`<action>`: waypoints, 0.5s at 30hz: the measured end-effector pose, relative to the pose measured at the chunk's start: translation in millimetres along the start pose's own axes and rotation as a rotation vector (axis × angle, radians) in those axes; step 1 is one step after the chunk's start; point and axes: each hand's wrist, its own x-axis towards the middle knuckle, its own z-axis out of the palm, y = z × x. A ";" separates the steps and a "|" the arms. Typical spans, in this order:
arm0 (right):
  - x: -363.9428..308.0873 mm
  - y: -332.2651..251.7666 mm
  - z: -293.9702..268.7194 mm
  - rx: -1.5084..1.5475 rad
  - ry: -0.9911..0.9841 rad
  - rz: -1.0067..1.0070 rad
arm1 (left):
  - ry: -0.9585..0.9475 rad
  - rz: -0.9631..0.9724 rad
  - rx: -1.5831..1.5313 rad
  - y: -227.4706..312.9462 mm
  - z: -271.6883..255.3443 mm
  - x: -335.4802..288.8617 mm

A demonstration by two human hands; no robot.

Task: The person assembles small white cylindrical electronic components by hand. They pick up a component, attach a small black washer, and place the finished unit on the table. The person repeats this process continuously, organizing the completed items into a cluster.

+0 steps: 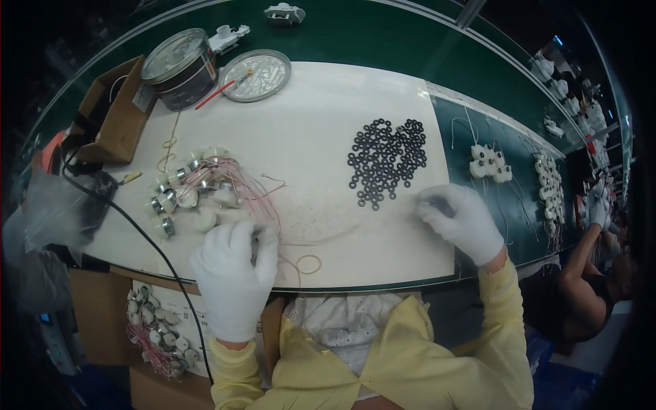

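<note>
My left hand (236,277), in a white glove, is closed at the near edge of a pile of small motors (167,198) with white caps, metal bodies and pink wires. Between its thumb and fingers shows part of a greyish small motor, and thin wires trail from it to the right. To the right, my right hand (465,225), also gloved, has its fingers curled together just below a spread of small black rings (386,160). Whatever those fingertips hold, if anything, is hidden.
An open tin (179,72) stands at the back left beside its lid (256,75), which bears a red-handled brush (215,94). A cardboard box (113,113) and black cable (130,220) lie left. White wired parts (490,164) sit right; a co-worker (581,294) is beyond.
</note>
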 end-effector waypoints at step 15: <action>15.3 19.3 -2.6 0.573 -0.087 0.349 | 0.106 0.178 0.136 2.3 0.9 -21.2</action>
